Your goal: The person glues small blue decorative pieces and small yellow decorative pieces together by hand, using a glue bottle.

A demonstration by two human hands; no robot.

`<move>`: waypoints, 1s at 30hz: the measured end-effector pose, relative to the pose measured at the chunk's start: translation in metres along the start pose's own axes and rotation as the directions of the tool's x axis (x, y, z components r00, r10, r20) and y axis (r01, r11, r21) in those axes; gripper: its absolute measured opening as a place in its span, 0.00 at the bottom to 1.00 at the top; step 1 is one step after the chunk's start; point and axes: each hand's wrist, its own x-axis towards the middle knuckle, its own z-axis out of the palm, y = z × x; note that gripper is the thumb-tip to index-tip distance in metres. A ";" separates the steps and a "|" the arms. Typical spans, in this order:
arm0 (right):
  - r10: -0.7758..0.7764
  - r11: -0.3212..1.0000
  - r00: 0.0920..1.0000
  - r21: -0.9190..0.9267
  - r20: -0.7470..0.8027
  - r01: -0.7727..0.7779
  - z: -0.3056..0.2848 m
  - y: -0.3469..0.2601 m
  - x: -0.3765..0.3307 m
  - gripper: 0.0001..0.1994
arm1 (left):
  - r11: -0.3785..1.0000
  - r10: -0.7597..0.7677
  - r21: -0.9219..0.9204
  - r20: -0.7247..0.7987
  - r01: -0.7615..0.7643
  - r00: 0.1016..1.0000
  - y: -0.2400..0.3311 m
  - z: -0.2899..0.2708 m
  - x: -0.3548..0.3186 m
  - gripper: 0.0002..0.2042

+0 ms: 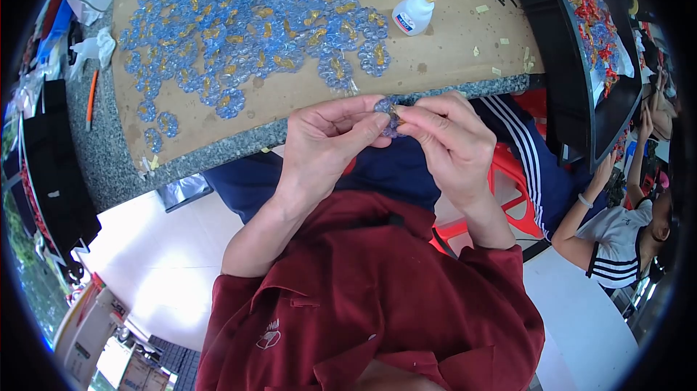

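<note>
Clear blue scalloped pieces [218,35] crowd the cardboard [200,131] as a person's left hand [327,133] pinches a blue disc [384,106] at the table's near edge [218,156]; the right hand [455,140] grips its amber part [394,111]. A slipped fingertip could drop the disc toward the lap [399,173].

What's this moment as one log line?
left hand: holds blue piece; right hand: pinches its right side; nearby: cardboard, more blue pieces, white bottle

Clear blue flower-shaped plastic pieces [239,37] are lying on a flat brown cardboard sheet [454,53] atop a speckled grey stone table [109,155]. Right of them, a rounded white plastic bottle [414,15] is resting; left, beside the sheet, a slim orange stick [91,99] is lying.
</note>
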 end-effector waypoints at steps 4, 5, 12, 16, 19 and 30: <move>-0.033 0.999 0.999 -0.004 -0.028 0.033 0.004 0.000 -0.002 0.15 | 0.999 -0.049 0.004 0.020 0.049 0.999 0.000 -0.002 0.003 0.11; -0.110 0.991 0.993 -0.082 -0.053 0.105 0.006 -0.001 -0.004 0.15 | 0.998 -0.066 0.000 0.024 0.066 0.998 0.001 -0.003 0.003 0.11; -0.114 0.991 0.988 -0.078 -0.101 0.106 0.008 0.001 -0.004 0.15 | 0.999 -0.040 -0.031 0.028 0.041 0.999 0.004 -0.002 0.002 0.12; -0.150 0.984 0.983 -0.108 -0.105 0.138 0.006 0.001 -0.002 0.16 | 0.997 -0.066 -0.035 0.015 0.066 0.998 0.004 -0.003 0.004 0.11; -0.177 0.977 0.983 -0.132 -0.049 0.169 0.005 0.001 -0.003 0.16 | 0.998 -0.058 -0.017 0.023 0.058 0.998 -0.001 -0.005 0.003 0.11; -0.118 0.993 0.992 -0.021 -0.037 0.117 0.004 -0.002 0.000 0.14 | 0.995 0.003 0.104 0.068 -0.010 0.998 -0.002 -0.006 0.002 0.12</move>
